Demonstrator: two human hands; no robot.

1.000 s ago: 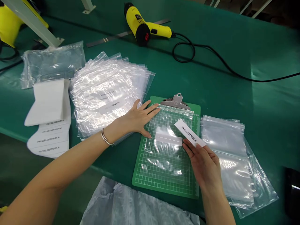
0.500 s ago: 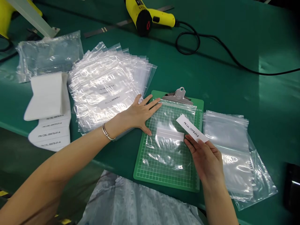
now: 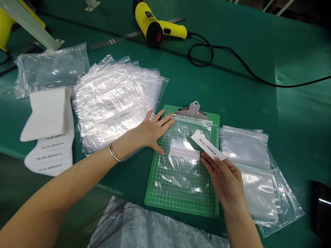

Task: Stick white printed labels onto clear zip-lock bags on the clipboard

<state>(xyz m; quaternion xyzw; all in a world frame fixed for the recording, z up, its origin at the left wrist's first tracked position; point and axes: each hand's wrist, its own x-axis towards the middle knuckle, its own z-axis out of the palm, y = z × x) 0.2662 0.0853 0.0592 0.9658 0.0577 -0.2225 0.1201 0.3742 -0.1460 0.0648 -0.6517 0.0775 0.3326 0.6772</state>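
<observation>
Between finger and thumb of my right hand (image 3: 226,177) is a white printed label (image 3: 207,144), tilted above a clear zip bag (image 3: 178,175). The bag lies flat on a green gridded clipboard (image 3: 152,198), its zip edge just below the metal clip (image 3: 193,109). A white strip (image 3: 184,152) shows across the bag's middle; I cannot tell whether it lies on or under the plastic. My left hand (image 3: 153,131) is spread open, its fingertips at the bag's upper left edge.
Left of the clipboard lies a fanned pile of labelled zip bags (image 3: 111,93). Beyond it are a folded label stack (image 3: 46,113) and a plastic packet (image 3: 51,69). More zip bags (image 3: 245,148) lie at the right. A yellow heat gun (image 3: 150,24) with a black cord (image 3: 240,63) rests behind.
The view has shifted slightly, so the scene sits a little lower and further left. Both hands and the label keep about the same place over the clipboard.
</observation>
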